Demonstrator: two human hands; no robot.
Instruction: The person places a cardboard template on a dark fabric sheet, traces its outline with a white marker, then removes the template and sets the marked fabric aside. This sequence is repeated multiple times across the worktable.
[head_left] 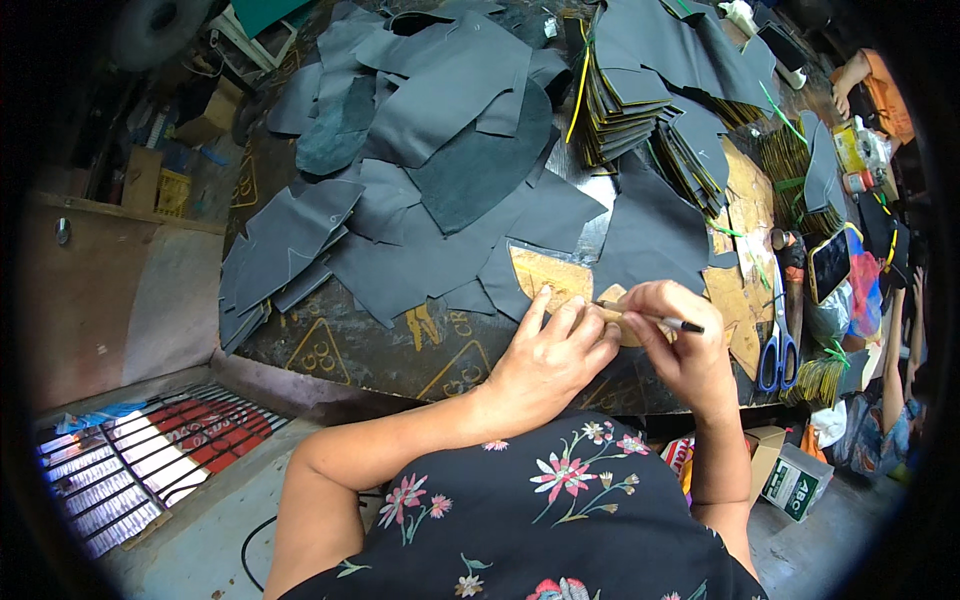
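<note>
My left hand (560, 350) lies over a tan template (548, 268), fingers stretched and fingertips pressing on its lower part. Beneath the template is a dark grey leather piece (500, 280), partly covered. A slim pen (682, 324) with a dark end is pinched in my right hand (690, 335). Its tip points left, close to the template's right edge and my left fingertips. Another tan piece (613, 294) shows beside the tip, mostly behind my hands. Overlapping dark leather pieces (460, 120) spread across the table ahead of both hands.
Stacks of cut pieces with yellow edges (620, 115) stand at the far right. Blue-handled scissors (778, 362), a hammer (792, 262), a phone (830, 268) and tan templates (745, 200) lie to the right. Another person's arm (893, 345) shows at the right rim. A barred opening (170, 450) is lower left.
</note>
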